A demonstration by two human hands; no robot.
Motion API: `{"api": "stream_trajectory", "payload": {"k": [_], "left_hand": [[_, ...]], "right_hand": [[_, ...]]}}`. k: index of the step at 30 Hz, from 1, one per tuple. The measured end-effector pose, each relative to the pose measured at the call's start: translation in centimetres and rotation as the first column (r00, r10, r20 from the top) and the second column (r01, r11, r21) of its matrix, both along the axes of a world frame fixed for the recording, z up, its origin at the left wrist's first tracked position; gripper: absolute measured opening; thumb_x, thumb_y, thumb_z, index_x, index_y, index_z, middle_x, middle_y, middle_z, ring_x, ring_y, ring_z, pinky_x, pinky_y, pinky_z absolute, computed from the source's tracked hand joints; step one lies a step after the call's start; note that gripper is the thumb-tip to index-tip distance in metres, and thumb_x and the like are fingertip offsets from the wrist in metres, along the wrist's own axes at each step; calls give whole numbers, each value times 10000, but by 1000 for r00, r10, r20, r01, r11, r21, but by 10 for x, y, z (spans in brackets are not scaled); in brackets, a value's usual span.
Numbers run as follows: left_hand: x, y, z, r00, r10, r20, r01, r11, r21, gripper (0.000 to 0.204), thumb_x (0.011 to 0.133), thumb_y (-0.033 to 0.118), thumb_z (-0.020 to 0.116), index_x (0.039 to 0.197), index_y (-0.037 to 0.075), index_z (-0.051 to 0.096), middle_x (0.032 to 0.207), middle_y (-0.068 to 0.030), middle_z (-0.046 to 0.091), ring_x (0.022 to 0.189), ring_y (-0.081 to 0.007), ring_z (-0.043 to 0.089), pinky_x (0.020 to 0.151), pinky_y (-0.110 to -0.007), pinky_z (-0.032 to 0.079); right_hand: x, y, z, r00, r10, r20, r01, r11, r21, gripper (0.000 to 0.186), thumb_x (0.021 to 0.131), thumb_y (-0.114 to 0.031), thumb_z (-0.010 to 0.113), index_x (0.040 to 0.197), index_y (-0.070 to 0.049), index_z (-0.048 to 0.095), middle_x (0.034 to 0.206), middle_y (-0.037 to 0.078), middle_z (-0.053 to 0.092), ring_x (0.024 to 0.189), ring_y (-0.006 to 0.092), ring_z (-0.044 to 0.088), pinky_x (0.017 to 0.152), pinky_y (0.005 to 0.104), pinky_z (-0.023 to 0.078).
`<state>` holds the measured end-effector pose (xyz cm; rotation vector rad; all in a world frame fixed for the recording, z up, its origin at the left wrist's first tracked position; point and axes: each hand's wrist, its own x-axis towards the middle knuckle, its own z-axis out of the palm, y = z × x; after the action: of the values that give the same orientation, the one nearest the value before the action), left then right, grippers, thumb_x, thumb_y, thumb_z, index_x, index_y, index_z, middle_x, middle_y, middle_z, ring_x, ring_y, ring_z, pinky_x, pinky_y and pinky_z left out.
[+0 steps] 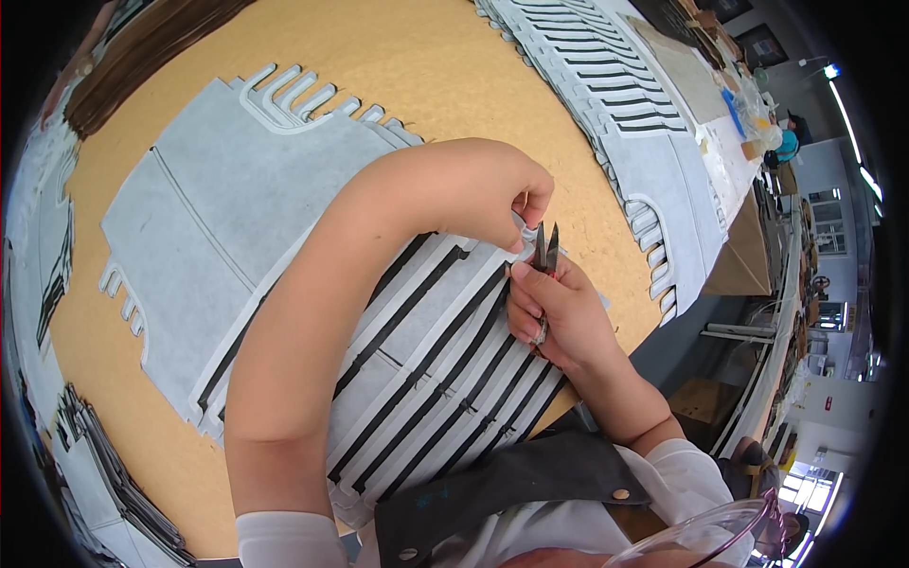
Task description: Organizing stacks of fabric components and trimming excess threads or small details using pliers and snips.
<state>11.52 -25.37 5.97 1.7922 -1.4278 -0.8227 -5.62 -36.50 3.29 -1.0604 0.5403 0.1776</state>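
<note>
Grey leather-like panels [227, 189] with slotted edges lie on the board before me, and a nearer layer of strips [426, 379] with black bands overlaps them. My left arm reaches across the strips. At their right end, my left hand [507, 199] is closed, pinching a small part of the pale grey edge. Just below it, my right hand [563, 308] is wrapped round a pair of small scissors [547, 251]. Their dark pointed blades are parted and point away from me, close beside the left fingertips. The scissors' handles are mostly hidden in the palm.
The tan board [426, 57] covers the table. A stack of grey slotted panels [653, 161] lies along its right edge, another stack [114, 521] at the lower left. Brown material [151, 52] lies at the far left. A cardboard box [743, 251] stands beyond the right edge.
</note>
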Motion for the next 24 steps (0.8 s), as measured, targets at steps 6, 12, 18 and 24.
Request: {"api": "stream_trajectory", "payload": {"k": [6, 12, 18, 24], "left_hand": [[-1, 2, -6, 994, -15, 111, 13, 1000, 21, 287, 700, 129, 706, 952, 22, 619, 861, -118, 648, 827, -262, 610, 710, -354, 471], [-4, 1, -5, 991, 4, 133, -11, 999, 54, 299, 711, 149, 710, 971, 28, 625, 880, -137, 647, 844, -274, 611, 719, -359, 472], [-2, 2, 0, 985, 108, 132, -113, 993, 37, 264, 716, 129, 708, 947, 31, 629, 888, -130, 652, 876, -273, 614, 740, -362, 476], [25, 18, -2, 965, 216, 149, -232, 968, 98, 257, 713, 119, 716, 945, 40, 641, 928, -106, 659, 921, -256, 613, 775, -354, 483]], "right_hand": [[-1, 2, 1, 1000, 12, 28, -12, 1000, -29, 132, 948, -148, 520, 953, -19, 491, 570, -9, 396, 441, 111, 421, 434, 249, 350], [1, 2, 2, 1000, -5, 7, 5, 1000, -9, 124, 939, -138, 527, 958, -22, 486, 571, -9, 405, 446, 112, 434, 429, 242, 343], [2, 4, 4, 1000, -26, -14, 25, 998, -65, 110, 918, -87, 527, 992, -33, 467, 585, -8, 409, 450, 100, 412, 440, 244, 328], [-18, 8, 20, 989, -10, 144, 36, 984, -173, 262, 980, -233, 465, 1136, -24, 437, 637, 9, 411, 481, 87, 353, 463, 229, 308]]}}
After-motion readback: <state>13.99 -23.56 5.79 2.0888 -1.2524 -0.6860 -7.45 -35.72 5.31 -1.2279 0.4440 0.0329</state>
